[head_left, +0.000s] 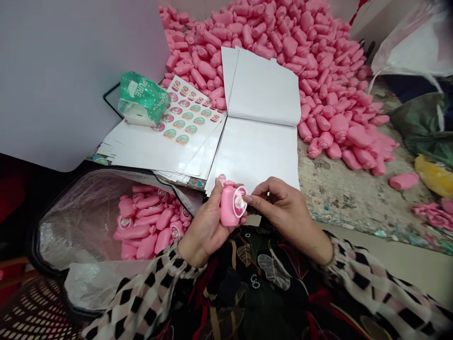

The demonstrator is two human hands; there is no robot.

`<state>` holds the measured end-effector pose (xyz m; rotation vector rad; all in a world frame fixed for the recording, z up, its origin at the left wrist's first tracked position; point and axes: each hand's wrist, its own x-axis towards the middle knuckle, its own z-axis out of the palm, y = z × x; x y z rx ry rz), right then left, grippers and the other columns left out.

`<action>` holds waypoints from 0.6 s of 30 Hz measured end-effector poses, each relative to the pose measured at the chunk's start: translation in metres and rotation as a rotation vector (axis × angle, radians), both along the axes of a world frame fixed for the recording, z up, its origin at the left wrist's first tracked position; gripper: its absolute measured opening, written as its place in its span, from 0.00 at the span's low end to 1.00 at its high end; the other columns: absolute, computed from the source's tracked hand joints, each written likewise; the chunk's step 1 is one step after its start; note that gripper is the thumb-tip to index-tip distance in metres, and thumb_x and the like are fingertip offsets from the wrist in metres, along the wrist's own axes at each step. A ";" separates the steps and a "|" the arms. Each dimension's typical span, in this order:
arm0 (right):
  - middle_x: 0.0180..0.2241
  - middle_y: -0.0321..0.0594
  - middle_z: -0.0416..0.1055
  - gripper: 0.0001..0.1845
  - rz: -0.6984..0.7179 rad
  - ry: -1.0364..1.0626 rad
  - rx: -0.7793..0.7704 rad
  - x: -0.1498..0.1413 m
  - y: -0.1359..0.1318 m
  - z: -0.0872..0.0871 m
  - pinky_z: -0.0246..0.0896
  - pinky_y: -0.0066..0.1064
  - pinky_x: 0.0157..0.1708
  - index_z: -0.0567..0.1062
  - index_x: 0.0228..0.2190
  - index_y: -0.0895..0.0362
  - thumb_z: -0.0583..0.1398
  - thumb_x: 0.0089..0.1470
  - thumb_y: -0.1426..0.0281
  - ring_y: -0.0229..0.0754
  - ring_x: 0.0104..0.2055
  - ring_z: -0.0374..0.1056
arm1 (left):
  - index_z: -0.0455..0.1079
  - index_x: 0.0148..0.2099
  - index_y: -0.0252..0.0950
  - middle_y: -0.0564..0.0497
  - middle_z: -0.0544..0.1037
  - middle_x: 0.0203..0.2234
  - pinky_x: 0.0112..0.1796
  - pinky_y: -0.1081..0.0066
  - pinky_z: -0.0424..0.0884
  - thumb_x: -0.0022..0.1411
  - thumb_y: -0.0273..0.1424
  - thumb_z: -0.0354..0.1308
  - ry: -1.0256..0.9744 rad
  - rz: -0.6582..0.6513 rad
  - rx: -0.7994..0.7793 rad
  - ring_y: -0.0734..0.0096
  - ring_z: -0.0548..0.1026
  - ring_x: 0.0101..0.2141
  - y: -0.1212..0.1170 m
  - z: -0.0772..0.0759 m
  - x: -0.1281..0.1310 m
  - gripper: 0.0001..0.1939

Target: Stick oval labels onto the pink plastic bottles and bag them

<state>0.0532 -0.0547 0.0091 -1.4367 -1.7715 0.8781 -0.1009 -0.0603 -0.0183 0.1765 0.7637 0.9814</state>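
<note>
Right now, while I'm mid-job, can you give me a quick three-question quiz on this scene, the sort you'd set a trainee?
1. Which hand holds a bottle beside the white paper?
2. True or false: some bottles in the bag show labels.
3. Fill in the blank: the packet by the sticker sheet is mostly ____.

Key:
1. The left hand.
2. True.
3. Green.
</note>
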 end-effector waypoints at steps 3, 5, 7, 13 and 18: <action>0.27 0.34 0.70 0.09 0.028 -0.056 0.044 0.000 -0.003 -0.003 0.57 0.28 0.29 0.73 0.26 0.54 0.62 0.52 0.62 0.35 0.30 0.64 | 0.66 0.45 0.36 0.50 0.71 0.36 0.22 0.74 0.71 0.61 0.48 0.52 0.019 0.013 0.040 0.76 0.71 0.25 -0.002 0.000 0.003 0.21; 0.28 0.33 0.70 0.07 0.050 -0.079 0.050 -0.001 -0.005 -0.001 0.57 0.28 0.30 0.73 0.26 0.53 0.62 0.53 0.63 0.35 0.31 0.65 | 0.66 0.44 0.37 0.50 0.70 0.40 0.22 0.74 0.71 0.61 0.47 0.53 0.029 0.036 0.075 0.77 0.71 0.27 -0.003 0.000 0.004 0.19; 0.29 0.33 0.71 0.07 0.062 -0.092 0.040 -0.002 -0.007 0.001 0.57 0.29 0.31 0.74 0.27 0.53 0.62 0.53 0.64 0.36 0.31 0.66 | 0.67 0.44 0.38 0.50 0.70 0.42 0.21 0.75 0.71 0.61 0.47 0.53 0.048 0.047 0.098 0.77 0.71 0.27 -0.004 0.000 0.005 0.19; 0.29 0.34 0.71 0.07 0.064 -0.077 0.010 -0.003 -0.008 0.001 0.59 0.30 0.33 0.73 0.28 0.53 0.61 0.54 0.64 0.37 0.33 0.67 | 0.67 0.45 0.36 0.50 0.71 0.35 0.23 0.76 0.70 0.60 0.49 0.52 0.069 0.014 0.123 0.76 0.70 0.27 -0.007 0.000 0.007 0.22; 0.30 0.33 0.71 0.05 0.078 -0.095 0.006 -0.003 -0.006 -0.002 0.59 0.30 0.34 0.73 0.28 0.53 0.62 0.53 0.65 0.36 0.33 0.67 | 0.68 0.47 0.34 0.50 0.70 0.34 0.23 0.76 0.69 0.59 0.53 0.50 0.112 0.008 0.146 0.77 0.69 0.26 -0.007 0.000 0.008 0.28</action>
